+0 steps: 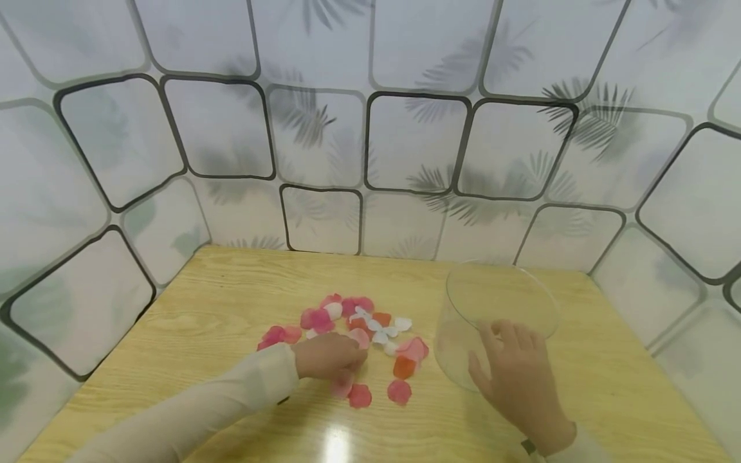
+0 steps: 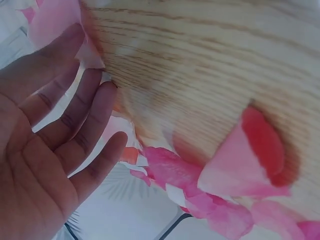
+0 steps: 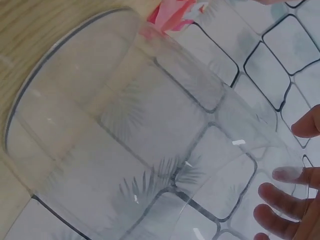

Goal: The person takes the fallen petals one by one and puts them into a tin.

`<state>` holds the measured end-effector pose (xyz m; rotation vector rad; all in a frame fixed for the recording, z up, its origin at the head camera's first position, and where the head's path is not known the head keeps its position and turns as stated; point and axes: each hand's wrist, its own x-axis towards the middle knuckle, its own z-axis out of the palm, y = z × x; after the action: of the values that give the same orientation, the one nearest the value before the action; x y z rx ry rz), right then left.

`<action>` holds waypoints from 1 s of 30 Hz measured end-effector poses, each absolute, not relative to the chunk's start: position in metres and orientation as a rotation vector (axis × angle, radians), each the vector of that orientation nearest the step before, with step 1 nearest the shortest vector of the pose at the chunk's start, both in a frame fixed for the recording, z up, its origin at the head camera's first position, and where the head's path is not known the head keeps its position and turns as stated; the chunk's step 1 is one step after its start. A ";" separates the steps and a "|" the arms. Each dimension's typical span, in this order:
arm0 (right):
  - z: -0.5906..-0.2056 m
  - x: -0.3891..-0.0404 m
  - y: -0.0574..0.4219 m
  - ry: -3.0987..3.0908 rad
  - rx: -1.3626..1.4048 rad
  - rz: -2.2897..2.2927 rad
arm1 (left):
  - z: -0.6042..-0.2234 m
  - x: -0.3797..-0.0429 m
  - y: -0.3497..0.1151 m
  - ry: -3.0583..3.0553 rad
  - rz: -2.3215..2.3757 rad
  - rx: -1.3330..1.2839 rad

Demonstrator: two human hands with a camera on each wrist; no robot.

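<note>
Pink, red, orange and white artificial petals [image 1: 315, 319] lie scattered over the wooden table. My left hand [image 1: 330, 355] is low among them, its fingers loosely bent. In the left wrist view a pale pink petal [image 2: 55, 22] lies against the thumb; whether it is pinched is hidden. A curled pink petal [image 2: 235, 160] lies apart from the fingers. To the right stands a large clear cylindrical container [image 1: 454, 347], upright with its mouth upward. My right hand [image 1: 518, 379] holds its near rim, fingers hooked over the edge and the thumb to the left.
The wooden table [image 1: 231, 283] reaches back to a patterned fabric screen [image 1: 417, 141], which also rises on the left and right. Single petals, such as a deep pink petal [image 1: 399, 391], lie between the left hand and the container.
</note>
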<state>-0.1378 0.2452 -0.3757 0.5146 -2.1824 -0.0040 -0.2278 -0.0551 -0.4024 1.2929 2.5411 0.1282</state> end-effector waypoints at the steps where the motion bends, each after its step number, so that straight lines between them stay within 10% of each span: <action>1: -0.377 -0.138 0.245 -2.188 0.519 -0.016 | -0.403 -0.228 -0.056 2.537 0.152 1.275; 17: -0.382 -0.139 0.246 -2.225 0.494 -0.002 | -0.405 -0.236 -0.065 2.360 0.783 0.837; 30: -0.382 -0.140 0.245 -2.204 0.505 0.021 | -0.409 -0.241 -0.064 2.468 0.385 1.253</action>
<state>-0.1396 0.2451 -0.3820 0.5055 -2.2037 0.0211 -0.2410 -0.0645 -0.4090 1.2531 2.4680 0.3850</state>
